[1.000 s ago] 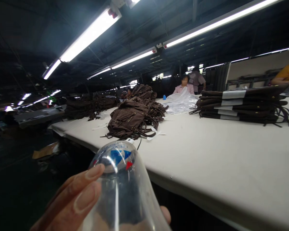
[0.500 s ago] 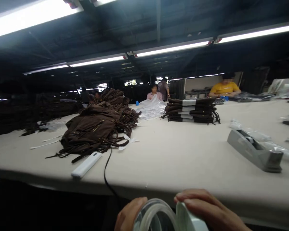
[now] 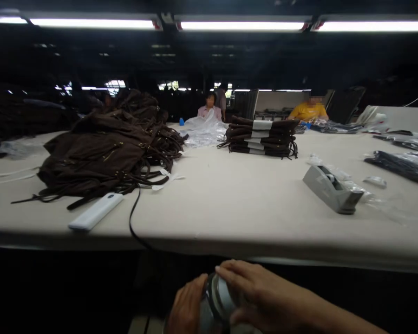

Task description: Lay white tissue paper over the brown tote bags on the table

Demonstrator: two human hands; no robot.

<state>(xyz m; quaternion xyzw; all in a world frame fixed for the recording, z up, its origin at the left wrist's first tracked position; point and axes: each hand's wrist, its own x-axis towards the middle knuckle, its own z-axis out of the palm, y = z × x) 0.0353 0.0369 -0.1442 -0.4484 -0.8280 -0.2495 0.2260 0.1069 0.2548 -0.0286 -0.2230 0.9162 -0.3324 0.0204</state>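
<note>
Low in the head view, below the table's front edge, my left hand (image 3: 187, 304) is wrapped round a clear jar (image 3: 209, 308). My right hand (image 3: 254, 290) grips a pale lid (image 3: 225, 293) at the jar's mouth. Lid and jar are touching; whether the lid sits fully on is hard to tell from the blur. On the table (image 3: 209, 199) beyond the hands, a white power bank (image 3: 96, 212) lies beside a heap of dark brown bags (image 3: 104, 148). A grey tape dispenser (image 3: 330, 190) stands to the right.
A stack of folded brown bags (image 3: 261, 137) with pale bands stands farther back, near clear plastic (image 3: 204, 130). Plastic-wrapped dark items (image 3: 404, 164) lie at the right. A person in yellow (image 3: 308, 111) and one in pink (image 3: 209, 109) are across the table.
The lid has come from beside the jar's open mouth to against it, with my right hand closing round it. The view has levelled and shifted, showing more of the right side.
</note>
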